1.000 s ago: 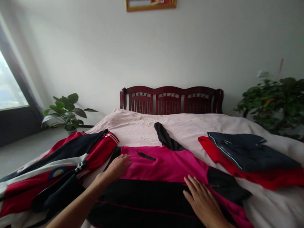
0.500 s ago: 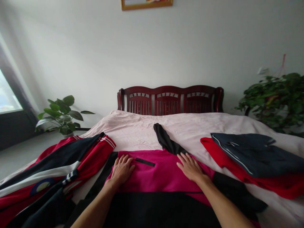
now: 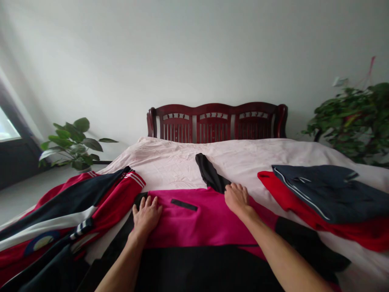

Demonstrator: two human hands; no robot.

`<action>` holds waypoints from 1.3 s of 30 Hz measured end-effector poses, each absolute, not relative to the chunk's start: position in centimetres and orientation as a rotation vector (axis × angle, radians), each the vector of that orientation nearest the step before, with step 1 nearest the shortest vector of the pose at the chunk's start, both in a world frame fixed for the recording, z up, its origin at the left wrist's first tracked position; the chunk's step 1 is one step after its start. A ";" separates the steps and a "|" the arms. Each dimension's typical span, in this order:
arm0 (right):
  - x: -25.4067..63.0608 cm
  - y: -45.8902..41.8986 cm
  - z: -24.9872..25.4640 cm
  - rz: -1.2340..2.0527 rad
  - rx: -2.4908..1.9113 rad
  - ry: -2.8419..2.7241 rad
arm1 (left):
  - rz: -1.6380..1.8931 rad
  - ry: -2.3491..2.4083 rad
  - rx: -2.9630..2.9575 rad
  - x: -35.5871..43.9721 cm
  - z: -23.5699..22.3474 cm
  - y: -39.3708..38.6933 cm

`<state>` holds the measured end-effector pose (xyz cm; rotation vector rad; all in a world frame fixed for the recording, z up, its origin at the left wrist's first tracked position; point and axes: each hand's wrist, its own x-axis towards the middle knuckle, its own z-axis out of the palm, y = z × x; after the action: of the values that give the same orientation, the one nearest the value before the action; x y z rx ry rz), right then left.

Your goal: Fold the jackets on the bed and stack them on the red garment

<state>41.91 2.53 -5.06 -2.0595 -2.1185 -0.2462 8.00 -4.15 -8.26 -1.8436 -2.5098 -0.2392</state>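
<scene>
Magenta-and-black jacket (image 3: 194, 219) lay spread on a bed, its top edge mid-bed and its near end running out of frame, as a person smoothed it with two bare hands. The left hand (image 3: 146, 217) pressed flat on the magenta yoke, fingers spread, just near a black pocket slit (image 3: 184, 205). The right hand (image 3: 238, 199) rested farther right with fingers slightly apart, pinching nothing, at the root of a black sleeve (image 3: 209, 172) that stretched toward the headboard (image 3: 215, 121) across a pale pink sheet (image 3: 170, 162). A red striped track jacket (image 3: 69, 211) lay just left, cut off by the frame's left and near edges. A navy garment (image 3: 322, 194) sat on a red one (image 3: 291, 198) at right, its end cut off. Potted plants (image 3: 71, 142) (image 3: 349, 117) stood beyond both far corners. The forearms hid part of the jacket's black lower half. Compared with half a second earlier, the right hand had moved closer to the sleeve and the wall picture had left the frame.
</scene>
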 end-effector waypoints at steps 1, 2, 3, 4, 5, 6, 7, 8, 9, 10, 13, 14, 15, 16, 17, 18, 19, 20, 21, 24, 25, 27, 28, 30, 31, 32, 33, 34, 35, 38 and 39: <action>41.0 2.9 -4.8 -0.252 -2.014 -2.136 | -0.212 -2.510 -1.849 8.1 -8.2 -4.1; 40.2 3.3 -4.6 -0.247 -1.974 -2.155 | -0.189 -2.511 -1.856 8.2 -8.1 -4.2; 39.4 3.7 -4.6 -0.235 -1.947 -2.172 | -0.174 -2.512 -1.865 8.2 -8.0 -4.2; 38.6 4.2 -4.7 -0.217 -1.933 -2.185 | -0.169 -2.513 -1.874 8.2 -7.9 -4.2; 38.1 4.7 -4.9 -0.195 -1.931 -2.193 | -0.171 -2.516 -1.878 8.2 -7.9 -4.2; 37.7 5.2 -5.1 -0.172 -1.937 -2.195 | -0.176 -2.520 -1.878 8.2 -7.8 -4.2; 37.4 5.7 -5.4 -0.151 -1.951 -2.189 | -0.181 -2.522 -1.875 8.2 -7.9 -4.2; 37.4 6.3 -5.8 -0.134 -1.970 -2.173 | -0.187 -2.523 -1.873 8.1 -7.9 -4.2; 37.4 6.8 -6.1 -0.121 -1.994 -2.147 | -0.191 -2.522 -1.876 8.1 -8.0 -4.1; 37.5 7.4 -6.5 -0.114 -2.020 -2.112 | -0.193 -2.521 -1.880 8.0 -8.1 -4.0; 38.1 8.8 -7.6 -0.100 -2.086 -2.016 | -0.190 -2.523 -1.882 7.8 -8.5 -3.7; 38.2 9.1 -7.9 -0.095 -2.098 -1.998 | -0.185 -2.524 -1.878 7.7 -8.6 -3.6; 38.3 9.3 -8.2 -0.094 -2.105 -1.988 | -0.177 -2.524 -1.877 7.7 -8.6 -3.5; 38.4 9.4 -8.5 -0.097 -2.104 -1.986 | -0.167 -2.522 -1.881 7.6 -8.7 -3.4; 38.4 9.4 -8.6 -0.105 -2.097 -1.990 | -0.153 -2.521 -1.889 7.6 -8.7 -3.4; 38.5 9.3 -8.7 -0.118 -2.083 -2.001 | -0.137 -2.523 -1.899 7.5 -8.6 -3.4; 38.5 9.1 -8.7 -0.131 -2.065 -2.020 | -0.123 -2.524 -1.910 7.5 -8.6 -3.3; 38.5 8.8 -8.7 -0.143 -2.046 -2.043 | -0.113 -2.525 -1.917 7.4 -8.6 -3.3; 38.5 8.5 -8.7 -0.150 -2.028 -2.072 | -0.112 -2.523 -1.921 7.4 -8.6 -3.2; 38.8 7.2 -9.0 -0.144 -1.996 -2.164 | -0.144 -2.516 -1.925 7.2 -8.7 -3.0; 39.0 6.7 -9.2 -0.131 -1.991 -2.195 | -0.157 -2.515 -1.928 7.1 -8.8 -3.0; 39.7 5.9 -9.5 -0.093 -1.982 -2.258 | -0.170 -2.511 -1.945 6.8 -8.8 -2.9; 40.1 5.7 -9.7 -0.073 -1.982 -2.283 | -0.174 -2.503 -1.962 6.5 -8.8 -2.8; 41.1 5.4 -10.1 -0.050 -1.989 -2.325 | -0.180 -2.471 -2.016 5.8 -8.7 -2.7; 41.6 5.4 -10.2 -0.053 -1.992 -2.339 | -0.185 -2.450 -2.047 5.4 -8.6 -2.6; 42.2 5.4 -10.3 -0.065 -1.995 -2.347 | -0.192 -2.428 -2.077 4.9 -8.6 -2.5; 42.8 5.4 -10.3 -0.082 -1.996 -2.353 | -0.202 -2.408 -2.103 4.5 -8.5 -2.5; 43.4 5.5 -10.4 -0.099 -2.001 -2.352 | -0.216 -2.392 -2.121 4.0 -8.4 -2.4; 44.1 5.6 -10.4 -0.112 -2.012 -2.343 | -0.232 -2.382 -2.131 3.6 -8.4 -2.3; 46.5 5.8 -10.3 -0.126 -2.081 -2.282 | -0.287 -2.382 -2.130 2.7 -8.6 -1.9; 47.3 5.9 -10.2 -0.123 -2.106 -2.256 | -0.305 -2.387 -2.126 2.4 -8.6 -1.8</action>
<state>47.32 5.87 -10.20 -2.1060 -2.2562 -0.1233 2.40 -1.79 -8.64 -2.1259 -2.3870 -0.3046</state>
